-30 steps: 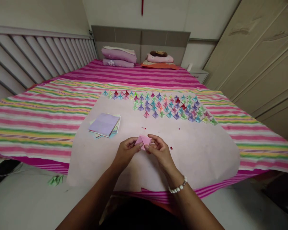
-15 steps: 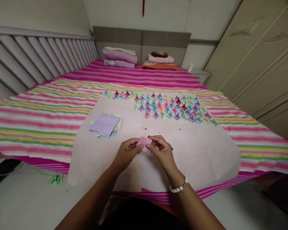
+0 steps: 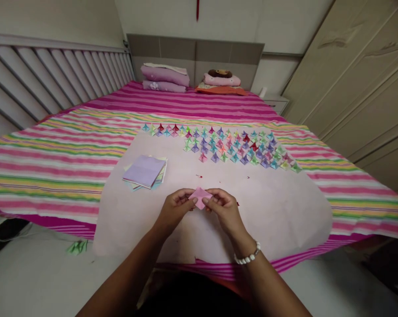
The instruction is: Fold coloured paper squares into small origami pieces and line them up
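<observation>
A small folded pink paper (image 3: 200,196), diamond-shaped with creases, is pinched between both hands above the pale sheet. My left hand (image 3: 178,203) grips its left corner between thumb and fingers. On the right corner, my right hand (image 3: 223,206) does the same, with a white bead bracelet at the wrist. To the left lies a stack of square papers (image 3: 145,171), a purple one on top. Beyond the hands stand rows of small folded paper pieces (image 3: 215,157) in many colours. The undersides of the fingers are partly hidden by the paper.
A large pale sheet (image 3: 132,229) covers the near part of a bed with a striped cover (image 3: 60,149). Tiny red scraps (image 3: 199,176) lie on the sheet. A crumpled green paper (image 3: 77,247) is on the floor at left. Folded bedding (image 3: 165,79) sits by the headboard.
The pink paper has turned to face me more squarely and looks spread wider, with both side corners pointing outward. Both hands stay in nearly the same place.
</observation>
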A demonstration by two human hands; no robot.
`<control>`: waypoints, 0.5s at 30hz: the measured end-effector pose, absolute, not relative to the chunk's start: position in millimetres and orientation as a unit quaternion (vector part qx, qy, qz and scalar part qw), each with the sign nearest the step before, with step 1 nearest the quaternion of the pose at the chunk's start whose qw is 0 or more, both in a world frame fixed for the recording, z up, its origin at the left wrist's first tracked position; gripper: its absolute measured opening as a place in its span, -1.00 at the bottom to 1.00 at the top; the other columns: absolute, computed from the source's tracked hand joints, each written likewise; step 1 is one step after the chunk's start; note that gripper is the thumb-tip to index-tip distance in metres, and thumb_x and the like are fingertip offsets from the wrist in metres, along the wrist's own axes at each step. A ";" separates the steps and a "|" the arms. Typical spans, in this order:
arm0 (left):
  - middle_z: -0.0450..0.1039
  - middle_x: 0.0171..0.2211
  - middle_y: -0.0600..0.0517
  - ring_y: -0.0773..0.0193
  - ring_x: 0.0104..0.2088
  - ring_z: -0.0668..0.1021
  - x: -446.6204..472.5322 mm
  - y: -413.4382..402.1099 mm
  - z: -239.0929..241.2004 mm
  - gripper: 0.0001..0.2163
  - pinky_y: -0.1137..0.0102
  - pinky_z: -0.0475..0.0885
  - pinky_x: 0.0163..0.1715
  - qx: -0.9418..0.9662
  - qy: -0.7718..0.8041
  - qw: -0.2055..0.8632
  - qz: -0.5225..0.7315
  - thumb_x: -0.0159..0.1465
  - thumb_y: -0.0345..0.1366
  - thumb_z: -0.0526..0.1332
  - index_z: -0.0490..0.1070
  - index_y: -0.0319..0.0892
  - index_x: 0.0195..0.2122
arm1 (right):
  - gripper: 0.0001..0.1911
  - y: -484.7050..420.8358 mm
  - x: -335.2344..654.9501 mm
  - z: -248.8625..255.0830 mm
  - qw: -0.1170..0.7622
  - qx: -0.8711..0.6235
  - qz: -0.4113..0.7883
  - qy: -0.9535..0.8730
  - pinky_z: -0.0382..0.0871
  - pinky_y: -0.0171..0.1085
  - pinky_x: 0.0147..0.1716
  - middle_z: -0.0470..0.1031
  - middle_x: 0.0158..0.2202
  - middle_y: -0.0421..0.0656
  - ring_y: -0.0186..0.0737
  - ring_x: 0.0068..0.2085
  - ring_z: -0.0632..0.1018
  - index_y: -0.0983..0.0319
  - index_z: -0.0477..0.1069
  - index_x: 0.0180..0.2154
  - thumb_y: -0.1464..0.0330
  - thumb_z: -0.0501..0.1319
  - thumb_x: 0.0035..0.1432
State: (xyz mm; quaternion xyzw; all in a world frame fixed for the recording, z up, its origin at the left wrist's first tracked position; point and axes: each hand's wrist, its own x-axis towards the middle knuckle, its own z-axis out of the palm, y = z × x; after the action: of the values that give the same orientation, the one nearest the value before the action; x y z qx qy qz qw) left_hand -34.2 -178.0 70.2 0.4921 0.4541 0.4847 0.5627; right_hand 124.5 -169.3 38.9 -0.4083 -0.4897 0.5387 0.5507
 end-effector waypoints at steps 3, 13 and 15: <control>0.40 -0.59 0.12 0.42 -0.54 0.38 -33.4 -178.0 66.5 -0.77 0.49 0.32 -0.48 0.482 0.461 0.558 0.494 0.03 -0.24 0.36 0.55 -0.22 -0.30 | -0.77 -168.4 124.7 36.8 0.552 -0.394 0.564 -0.471 0.28 -0.35 -0.57 0.41 -0.68 -0.32 -0.37 -0.64 0.41 0.20 0.54 -0.32 0.30 0.41 -0.09; 0.47 -0.48 0.07 0.40 -0.46 0.43 -34.5 -176.8 54.4 -0.86 0.46 0.34 -0.35 0.430 0.427 0.606 0.516 0.04 -0.32 0.34 0.57 -0.17 -0.35 | -0.91 -172.0 125.5 44.6 0.554 -0.362 0.618 -0.424 0.35 -0.31 -0.52 0.48 -0.64 -0.26 -0.33 -0.59 0.47 0.19 0.56 -0.40 0.38 0.35 -0.08; 0.47 -0.50 0.07 0.39 -0.46 0.43 -33.7 -176.9 56.7 -0.88 0.46 0.34 -0.35 0.423 0.423 0.613 0.517 0.03 -0.34 0.32 0.58 -0.17 -0.38 | -0.92 -172.4 125.1 44.8 0.560 -0.348 0.624 -0.420 0.35 -0.32 -0.52 0.49 -0.61 -0.26 -0.34 -0.58 0.47 0.19 0.55 -0.42 0.43 0.32 -0.08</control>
State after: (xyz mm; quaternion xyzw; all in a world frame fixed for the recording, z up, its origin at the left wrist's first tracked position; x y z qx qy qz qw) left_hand -33.7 -176.9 56.7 0.4225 0.4229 0.5170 0.6126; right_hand 125.1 -172.4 44.8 -0.3482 -0.4195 0.6241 0.5597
